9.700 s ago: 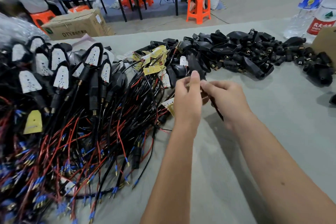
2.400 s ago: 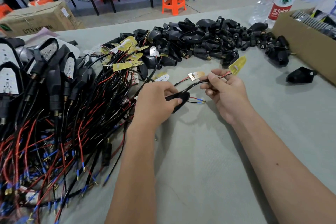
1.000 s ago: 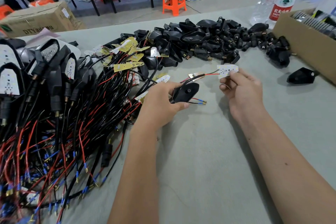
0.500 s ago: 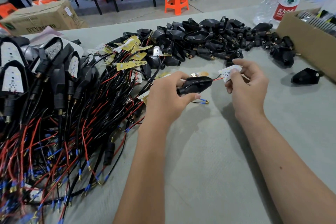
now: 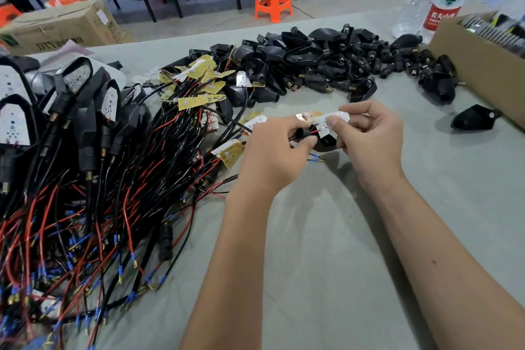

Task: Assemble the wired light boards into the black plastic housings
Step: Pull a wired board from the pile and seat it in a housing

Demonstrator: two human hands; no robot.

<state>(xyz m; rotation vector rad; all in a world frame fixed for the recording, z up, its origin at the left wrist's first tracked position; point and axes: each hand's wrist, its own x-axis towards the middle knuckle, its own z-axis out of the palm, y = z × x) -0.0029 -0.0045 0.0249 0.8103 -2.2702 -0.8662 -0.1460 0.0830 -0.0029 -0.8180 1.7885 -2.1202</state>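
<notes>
The black housing (image 5: 322,140) is small, with red and black wires entering its neck, and the left hand (image 5: 274,150) grips it above the bench (image 5: 326,250). The right hand (image 5: 369,139) pinches the white light board (image 5: 332,121) directly over the housing opening. Half a second ago the board was still beside the housing, a little apart.

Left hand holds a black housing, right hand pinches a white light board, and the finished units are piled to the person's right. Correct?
Not quite. The head view shows the finished units piled to the person's left. The left hand does hold the housing, and the right hand pinches the light board.
</notes>
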